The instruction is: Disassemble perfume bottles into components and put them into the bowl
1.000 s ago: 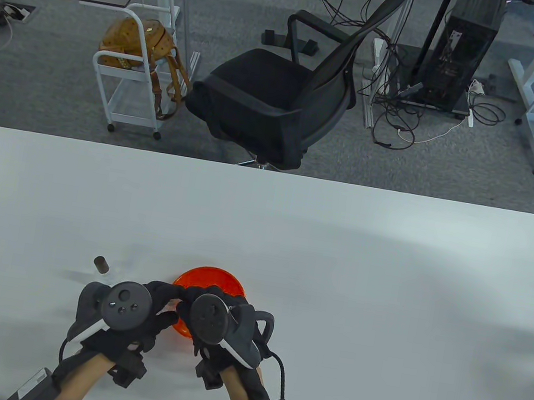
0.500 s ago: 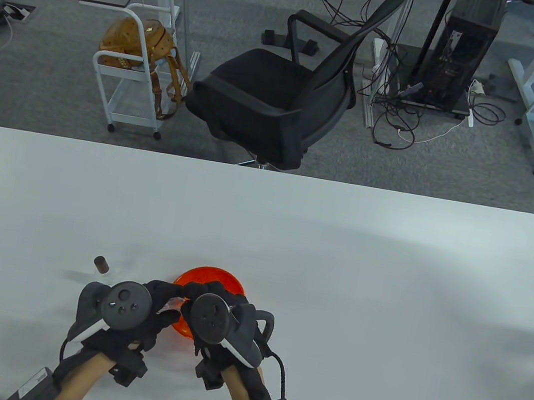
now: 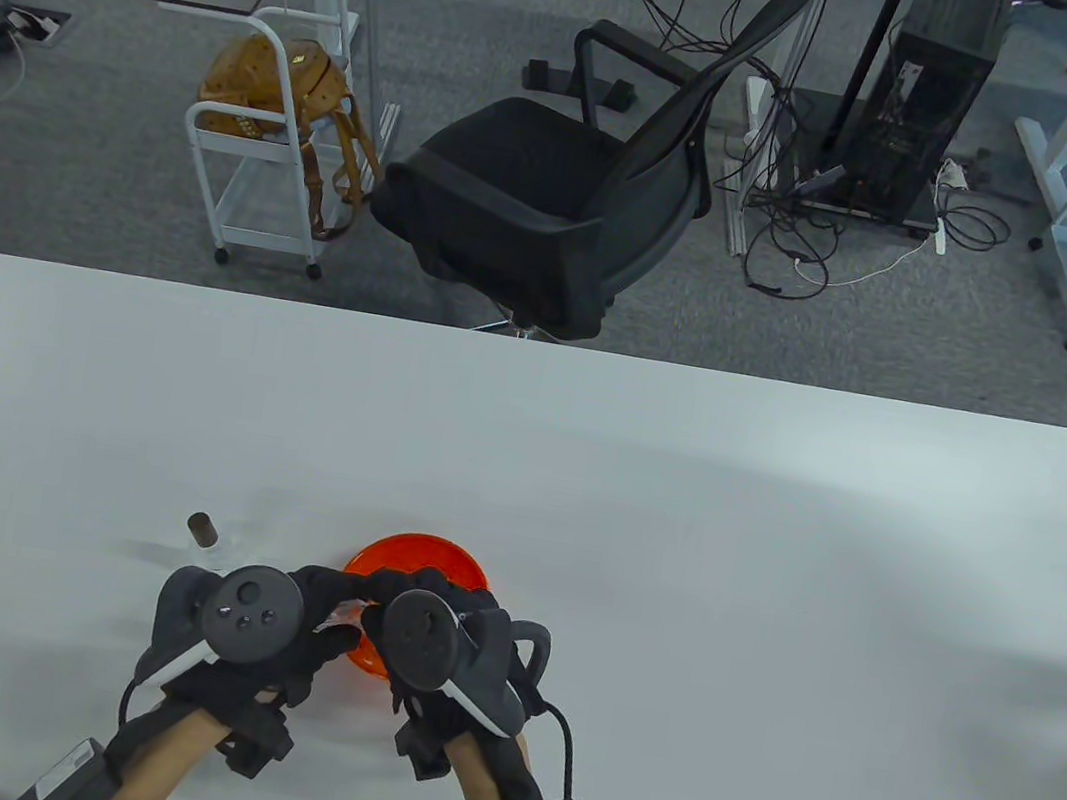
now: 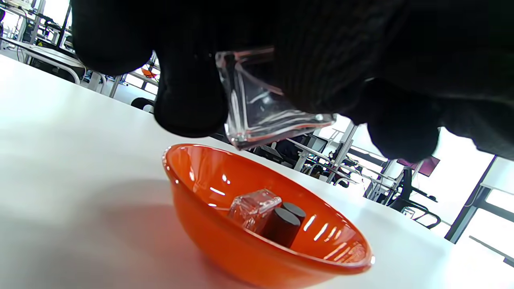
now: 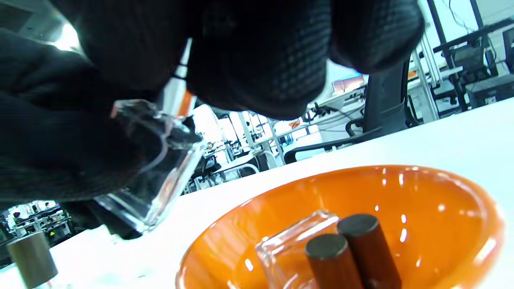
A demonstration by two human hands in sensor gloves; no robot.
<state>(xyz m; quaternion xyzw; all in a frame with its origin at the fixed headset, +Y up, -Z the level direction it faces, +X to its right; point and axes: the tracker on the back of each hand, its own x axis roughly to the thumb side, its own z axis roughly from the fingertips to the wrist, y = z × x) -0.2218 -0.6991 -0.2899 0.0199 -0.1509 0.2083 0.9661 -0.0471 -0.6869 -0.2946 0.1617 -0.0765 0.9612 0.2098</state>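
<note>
Just above the near-left rim of the orange bowl (image 3: pixel 429 548) my two hands meet. My left hand (image 3: pixel 326 612) grips a clear square glass bottle (image 4: pixel 261 104), tilted, with its base over the bowl. The bottle's top, a white spray stem (image 5: pixel 176 94), is pinched in the curled fingers of my right hand (image 3: pixel 389 597). Inside the bowl (image 4: pixel 209 224) lie another clear glass bottle (image 5: pixel 289 249) and two dark cylindrical caps (image 5: pixel 345 253). A further bottle with a dark cap (image 3: pixel 202 528) stands on the table left of the hands.
The white table (image 3: pixel 679 504) spreads wide to the right and behind the bowl. Beyond its far edge stand a black office chair (image 3: pixel 568 183) and a white cart (image 3: pixel 257 164) with a brown bag.
Both hands stay locked on the bottle over the bowl; they have drifted only slightly, with small shifts of the fingers.
</note>
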